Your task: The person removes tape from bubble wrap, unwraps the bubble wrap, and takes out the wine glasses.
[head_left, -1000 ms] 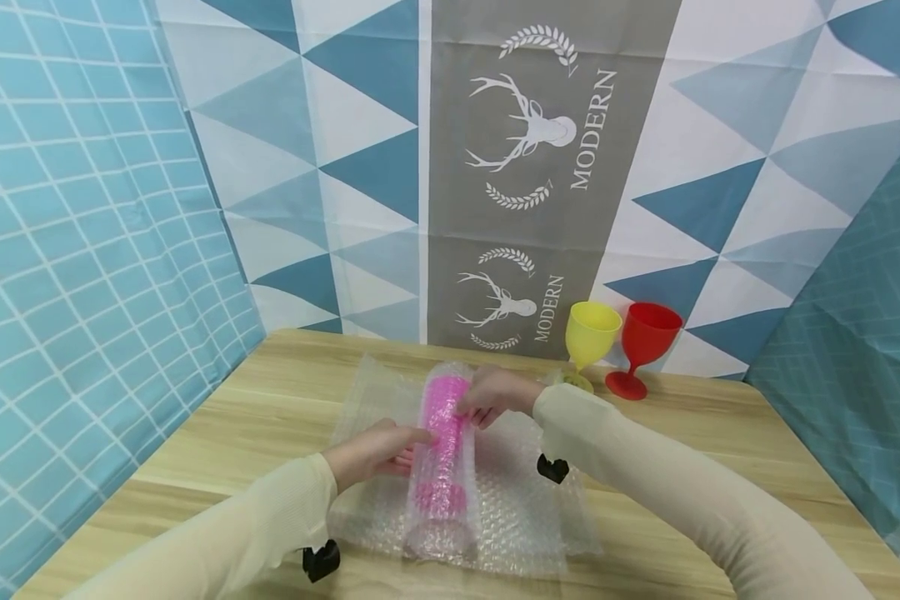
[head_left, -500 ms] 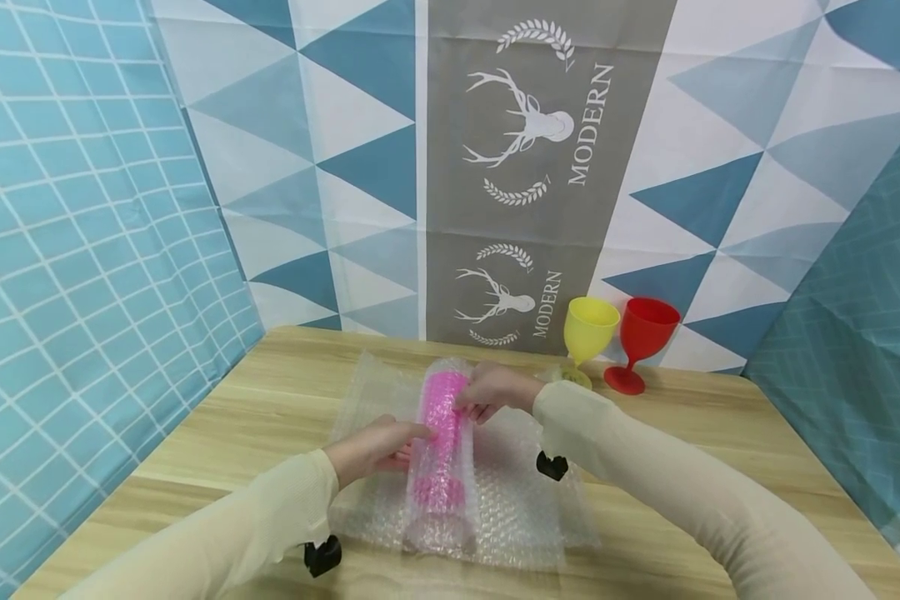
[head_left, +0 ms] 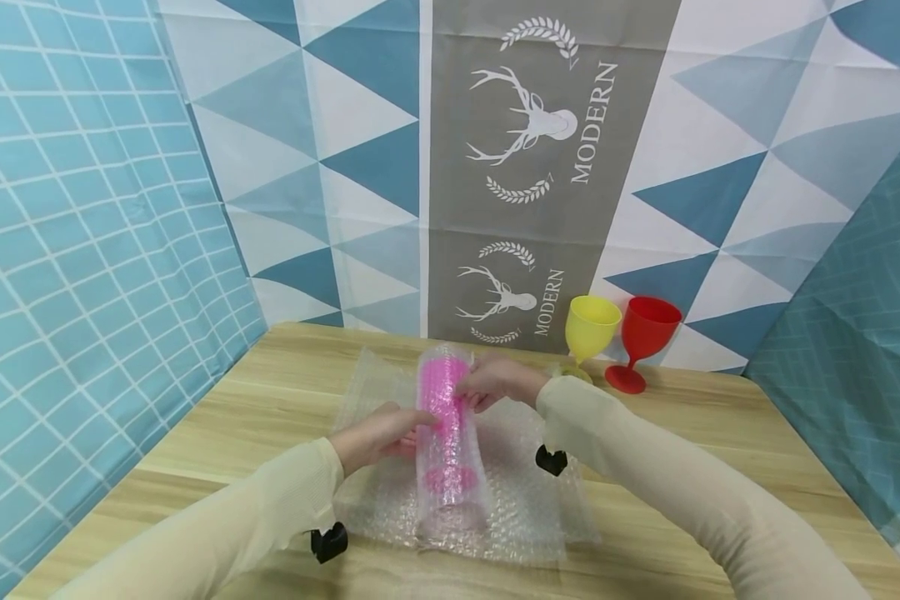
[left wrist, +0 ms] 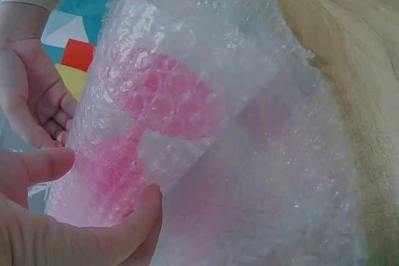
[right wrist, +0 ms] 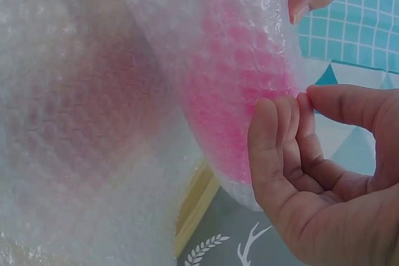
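A pink goblet, its foot and stem showing through in the left wrist view, lies rolled inside clear bubble wrap. My left hand grips the left side of the roll, thumb on top and fingers lower down, partly hidden. On the far right side my right hand pinches the wrap between thumb and fingertips. A loose flap of the wrap spreads over the table to the right and left of the roll. In the right wrist view the pink bowl shows blurred through the bubbles.
A yellow goblet and a red goblet stand upright at the back right of the wooden table, near the patterned cloth wall. Black wrist mounts hang under both sleeves.
The roll has shifted slightly away from me, and its near end has swung a little to the right. My left hand has moved slightly with it; both hands keep their hold.
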Action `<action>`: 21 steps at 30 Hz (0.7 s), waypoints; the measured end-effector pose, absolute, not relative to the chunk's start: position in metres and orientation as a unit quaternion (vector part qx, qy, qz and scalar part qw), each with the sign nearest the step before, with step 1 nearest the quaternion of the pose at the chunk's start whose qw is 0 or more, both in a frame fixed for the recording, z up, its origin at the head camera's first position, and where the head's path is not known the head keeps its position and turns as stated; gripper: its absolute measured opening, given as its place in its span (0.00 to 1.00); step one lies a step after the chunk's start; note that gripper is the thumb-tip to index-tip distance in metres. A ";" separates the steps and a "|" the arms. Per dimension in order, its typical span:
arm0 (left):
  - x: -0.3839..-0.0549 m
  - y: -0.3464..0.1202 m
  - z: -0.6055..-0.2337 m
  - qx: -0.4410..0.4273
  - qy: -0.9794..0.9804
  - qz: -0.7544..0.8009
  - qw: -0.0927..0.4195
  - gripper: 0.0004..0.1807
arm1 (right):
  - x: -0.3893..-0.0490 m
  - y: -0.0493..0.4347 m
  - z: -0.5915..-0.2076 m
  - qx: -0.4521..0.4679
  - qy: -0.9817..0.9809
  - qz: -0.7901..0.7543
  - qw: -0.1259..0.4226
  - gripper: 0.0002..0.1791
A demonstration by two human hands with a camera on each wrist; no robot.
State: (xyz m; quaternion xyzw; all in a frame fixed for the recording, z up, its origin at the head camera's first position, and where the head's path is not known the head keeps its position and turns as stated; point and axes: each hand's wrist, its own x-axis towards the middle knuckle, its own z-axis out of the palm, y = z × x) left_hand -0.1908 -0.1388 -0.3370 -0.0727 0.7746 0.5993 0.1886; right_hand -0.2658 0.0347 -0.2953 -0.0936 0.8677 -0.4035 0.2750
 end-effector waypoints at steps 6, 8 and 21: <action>-0.192 -0.142 -0.340 -0.072 0.782 0.591 0.182 0.33 | -0.265 0.037 -0.297 -0.088 0.865 -0.410 0.275 0.08; -0.193 -0.144 -0.341 -0.074 0.785 0.588 0.180 0.32 | -0.264 0.037 -0.297 -0.086 0.860 -0.419 0.279 0.08; -0.191 -0.144 -0.345 -0.075 0.796 0.571 0.184 0.30 | -0.264 0.038 -0.305 -0.069 0.852 -0.432 0.287 0.05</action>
